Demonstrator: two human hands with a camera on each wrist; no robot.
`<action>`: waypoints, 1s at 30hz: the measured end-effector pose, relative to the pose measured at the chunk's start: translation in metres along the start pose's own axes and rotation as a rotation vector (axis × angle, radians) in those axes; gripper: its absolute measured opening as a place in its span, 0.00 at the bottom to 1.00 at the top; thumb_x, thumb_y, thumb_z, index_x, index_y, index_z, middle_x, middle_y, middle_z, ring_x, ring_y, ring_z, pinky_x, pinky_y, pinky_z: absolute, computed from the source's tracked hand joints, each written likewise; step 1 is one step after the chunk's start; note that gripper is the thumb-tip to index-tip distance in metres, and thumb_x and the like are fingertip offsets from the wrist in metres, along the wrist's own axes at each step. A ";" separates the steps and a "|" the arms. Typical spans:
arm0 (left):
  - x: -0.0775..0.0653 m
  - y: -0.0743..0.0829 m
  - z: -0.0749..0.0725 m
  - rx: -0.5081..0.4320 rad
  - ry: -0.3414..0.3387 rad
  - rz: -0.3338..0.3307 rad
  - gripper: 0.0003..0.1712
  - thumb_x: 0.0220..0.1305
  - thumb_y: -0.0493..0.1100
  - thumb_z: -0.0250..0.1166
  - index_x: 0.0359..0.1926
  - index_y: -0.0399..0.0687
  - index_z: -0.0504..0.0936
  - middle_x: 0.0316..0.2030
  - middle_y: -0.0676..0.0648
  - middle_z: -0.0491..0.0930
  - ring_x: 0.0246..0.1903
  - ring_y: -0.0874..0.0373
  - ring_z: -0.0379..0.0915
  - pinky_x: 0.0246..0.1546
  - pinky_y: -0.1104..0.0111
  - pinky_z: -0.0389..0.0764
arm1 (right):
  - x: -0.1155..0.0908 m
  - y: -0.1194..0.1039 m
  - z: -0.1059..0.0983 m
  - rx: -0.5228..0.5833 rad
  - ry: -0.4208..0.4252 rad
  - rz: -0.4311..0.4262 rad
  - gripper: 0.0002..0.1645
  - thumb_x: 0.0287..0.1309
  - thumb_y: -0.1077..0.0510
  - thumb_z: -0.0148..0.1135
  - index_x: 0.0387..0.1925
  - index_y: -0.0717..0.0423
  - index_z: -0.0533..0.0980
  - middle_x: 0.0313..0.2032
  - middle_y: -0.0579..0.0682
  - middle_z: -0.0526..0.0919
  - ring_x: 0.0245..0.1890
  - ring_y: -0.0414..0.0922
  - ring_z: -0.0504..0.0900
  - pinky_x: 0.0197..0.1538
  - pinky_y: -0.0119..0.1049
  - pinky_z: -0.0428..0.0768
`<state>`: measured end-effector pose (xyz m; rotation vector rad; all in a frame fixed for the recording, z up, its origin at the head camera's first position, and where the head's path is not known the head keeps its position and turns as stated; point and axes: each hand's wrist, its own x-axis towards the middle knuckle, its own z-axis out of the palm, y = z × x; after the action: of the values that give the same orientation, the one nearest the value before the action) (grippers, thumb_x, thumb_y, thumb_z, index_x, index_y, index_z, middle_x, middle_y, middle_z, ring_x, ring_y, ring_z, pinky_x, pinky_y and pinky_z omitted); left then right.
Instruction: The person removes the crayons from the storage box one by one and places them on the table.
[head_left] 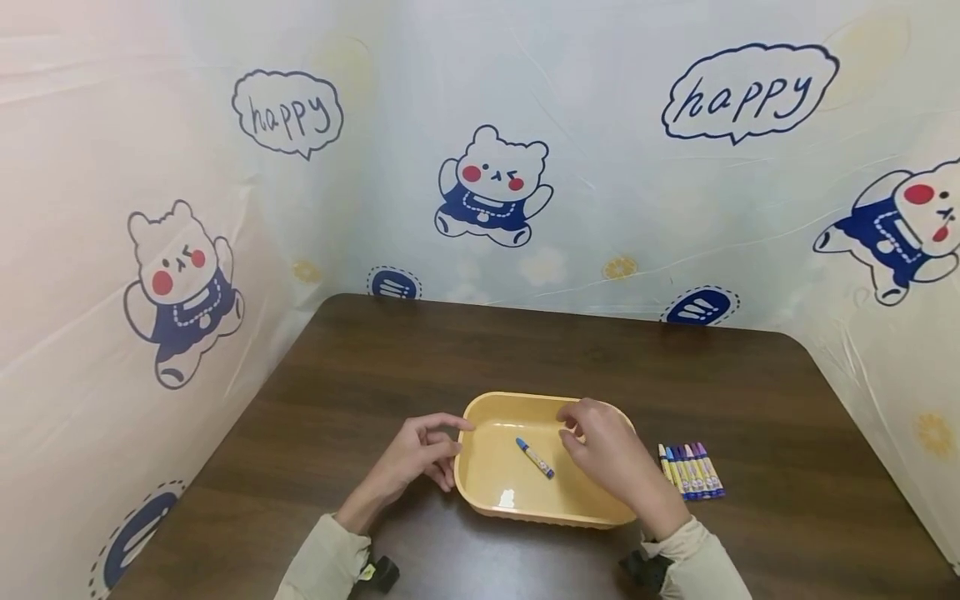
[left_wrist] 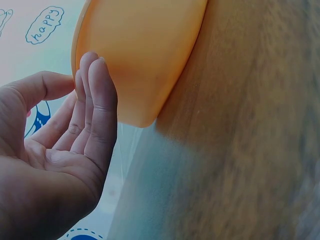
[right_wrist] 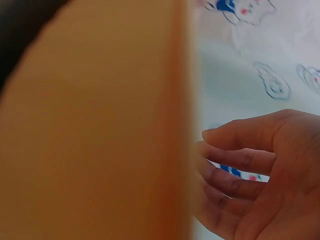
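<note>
A yellow plastic bin (head_left: pixel 547 521) stands on the table, and one crayon (head_left: pixel 535 458) with a blue tip and a yellow wrapper lies on its floor. My left hand (head_left: pixel 423 454) is at the bin's left end, its fingertips right at the rim and outer wall; the left wrist view shows these fingers (left_wrist: pixel 102 95) fairly straight against the orange-looking wall. Over the bin's right part hovers my right hand (head_left: pixel 611 454), fingers loosely bent, nothing between them. In the right wrist view the blurred bin wall (right_wrist: pixel 100 125) covers part of this hand's fingertips.
Several crayons (head_left: pixel 693 472) lie side by side on the table to the right of the bin. The dark brown wooden table (head_left: pixel 420 358) is bordered at the back and sides by a pale printed curtain (head_left: pixel 600 208) with cartoon bears.
</note>
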<state>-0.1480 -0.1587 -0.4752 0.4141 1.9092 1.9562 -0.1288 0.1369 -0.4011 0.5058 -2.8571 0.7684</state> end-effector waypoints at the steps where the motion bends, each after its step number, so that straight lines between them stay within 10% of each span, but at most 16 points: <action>1: 0.000 0.001 0.000 0.002 0.002 0.003 0.21 0.66 0.29 0.60 0.60 0.27 0.73 0.25 0.26 0.78 0.16 0.53 0.79 0.20 0.59 0.86 | 0.001 -0.002 0.005 -0.002 -0.013 -0.007 0.09 0.54 0.65 0.70 0.39 0.59 0.84 0.34 0.50 0.84 0.33 0.44 0.81 0.36 0.37 0.84; 5: 0.000 0.001 0.000 0.007 0.003 0.010 0.21 0.66 0.29 0.60 0.60 0.27 0.73 0.27 0.20 0.76 0.16 0.54 0.79 0.19 0.59 0.86 | 0.001 -0.005 0.023 -0.015 -0.047 -0.033 0.08 0.53 0.65 0.71 0.37 0.60 0.83 0.33 0.51 0.84 0.32 0.43 0.80 0.34 0.38 0.82; 12: 0.003 -0.004 0.003 -0.001 -0.009 0.002 0.21 0.66 0.29 0.60 0.59 0.27 0.73 0.22 0.41 0.81 0.17 0.54 0.79 0.20 0.57 0.86 | -0.005 -0.001 0.049 -0.046 -0.042 -0.046 0.06 0.52 0.62 0.72 0.28 0.56 0.81 0.24 0.45 0.73 0.23 0.41 0.71 0.24 0.35 0.72; 30: 0.001 0.002 0.001 0.029 0.007 -0.002 0.21 0.66 0.30 0.61 0.59 0.28 0.74 0.23 0.36 0.81 0.17 0.54 0.79 0.20 0.57 0.86 | -0.002 0.005 0.069 -0.081 -0.035 -0.052 0.12 0.49 0.71 0.65 0.20 0.54 0.73 0.20 0.45 0.69 0.21 0.41 0.67 0.20 0.33 0.68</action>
<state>-0.1485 -0.1574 -0.4732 0.4134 1.9433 1.9335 -0.1316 0.1064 -0.4635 0.5859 -2.8804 0.6379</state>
